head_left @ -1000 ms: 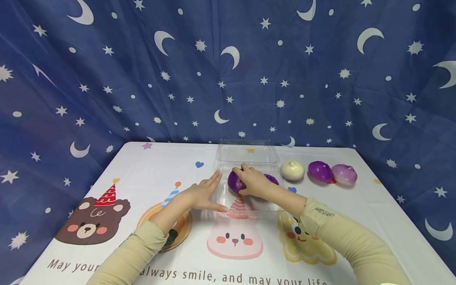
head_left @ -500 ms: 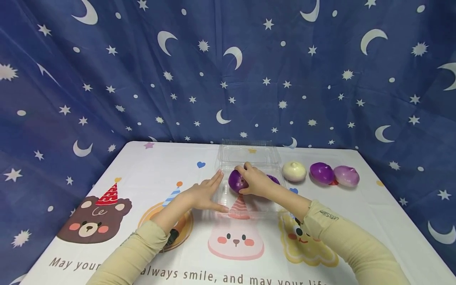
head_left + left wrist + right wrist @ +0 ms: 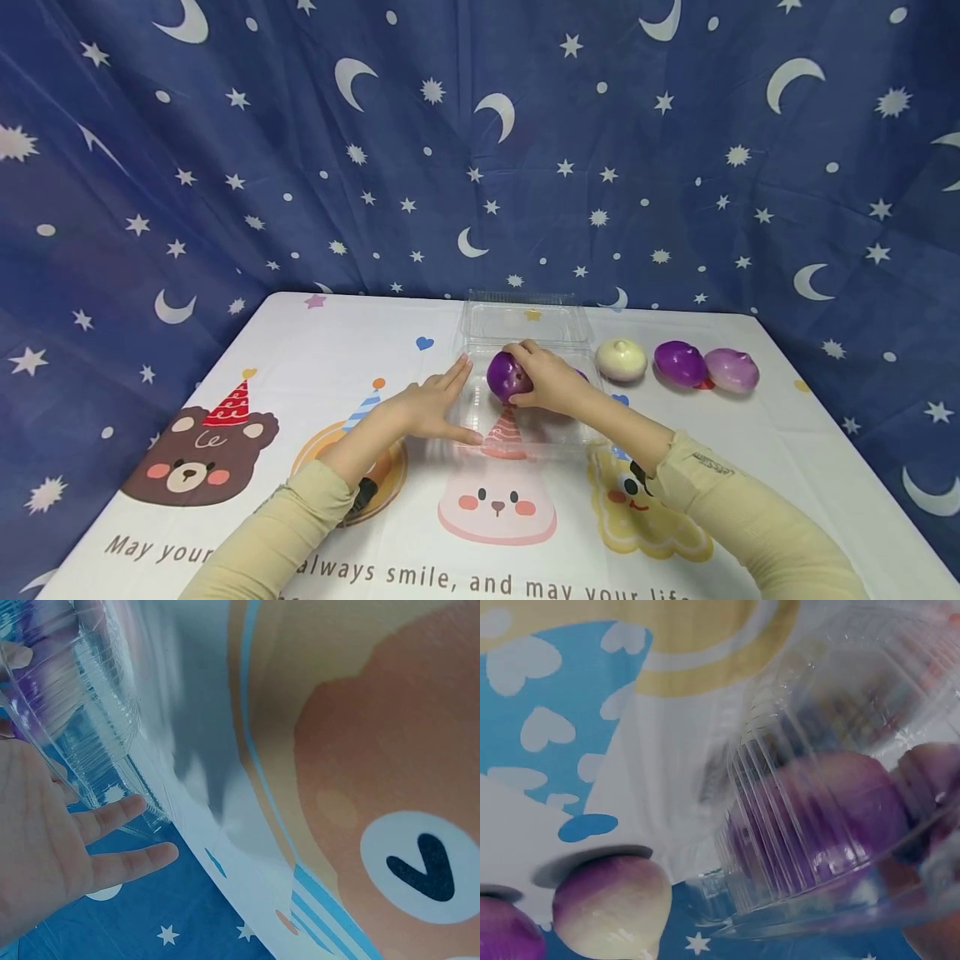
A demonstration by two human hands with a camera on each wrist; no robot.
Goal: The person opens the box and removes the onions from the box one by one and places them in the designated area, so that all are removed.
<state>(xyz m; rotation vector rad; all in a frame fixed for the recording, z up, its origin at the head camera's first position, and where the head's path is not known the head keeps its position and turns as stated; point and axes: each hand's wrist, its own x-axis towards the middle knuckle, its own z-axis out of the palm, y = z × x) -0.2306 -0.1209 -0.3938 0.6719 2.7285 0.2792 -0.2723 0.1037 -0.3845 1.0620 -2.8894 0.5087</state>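
My right hand grips a dark purple onion over the clear plastic clamshell box, whose lid stands open at the back. A second purple onion is inside the box on its right side, seen through the ridged wall in the right wrist view; in the head view my right hand mostly covers it. With fingers spread and straight, my left hand touches the box's left side. The left wrist view shows that hand's palm against the clear wall.
Right of the box lie a whitish onion, a dark purple onion and a paler purple onion. A printed white cloth covers the table. Behind its far edge hangs a blue curtain with moons and stars.
My right hand and the gripped onion have shifted slightly rightward and up, covering more of the second onion. The left hand stays at the box's side. The head view has shifted a little.
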